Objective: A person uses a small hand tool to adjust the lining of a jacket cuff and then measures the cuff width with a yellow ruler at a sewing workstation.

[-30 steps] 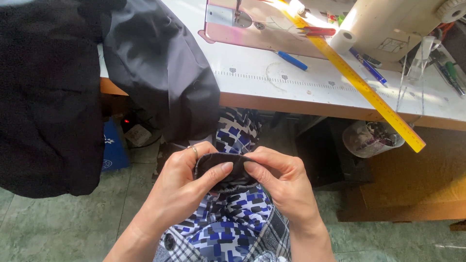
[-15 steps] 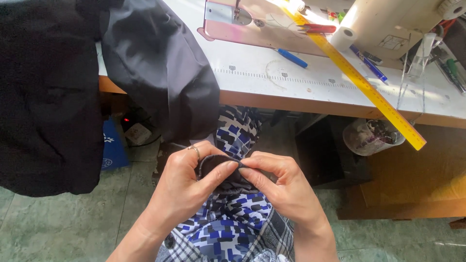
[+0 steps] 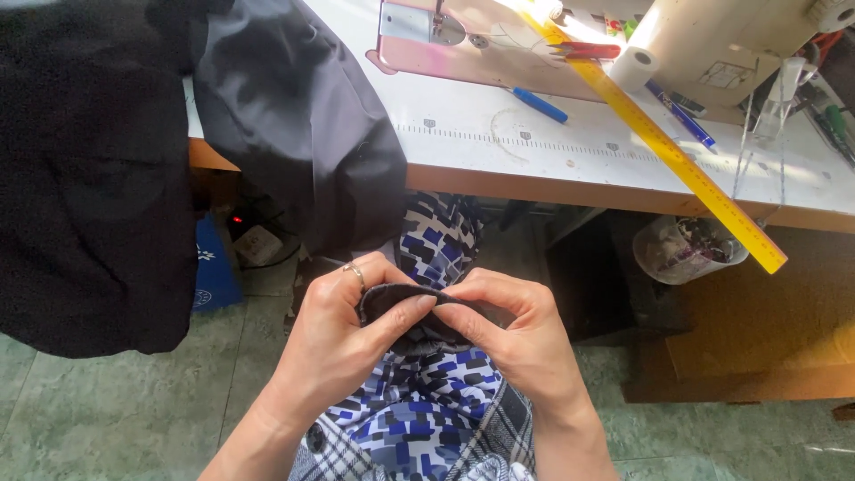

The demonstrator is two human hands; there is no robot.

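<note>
Hands are meeting low in the view, above the lap. Left hand and right hand are both pinching a small piece of dark cloth. Left grip: thumb and fingers are pressing together on the near edge of the piece, clamped on it. Right grip: fingertips are closing on the same piece from the other side, also clamped on it. Thumb tips of the two hands are nearly touching at the middle.

Piece of dark cloth: charcoal to black, matte, slightly fuzzy surface. It is curving in a shallow arch over the left fingers, with a folded or rolled edge showing along the top. Most of it is lying hidden behind the fingers, so its full outline cannot be told. It is sitting just below the counter edge, over a blue, white and black patterned garment covering the lap.

A ring is showing on a left finger.

Surroundings: a large black fabric is hanging off the left end of the counter and reaching down toward the green tiled floor. On the counter a sewing machine is standing at the far right, a long yellow ruler is lying diagonally with its end past the counter edge, and a blue pen is lying near the ruler.
</note>
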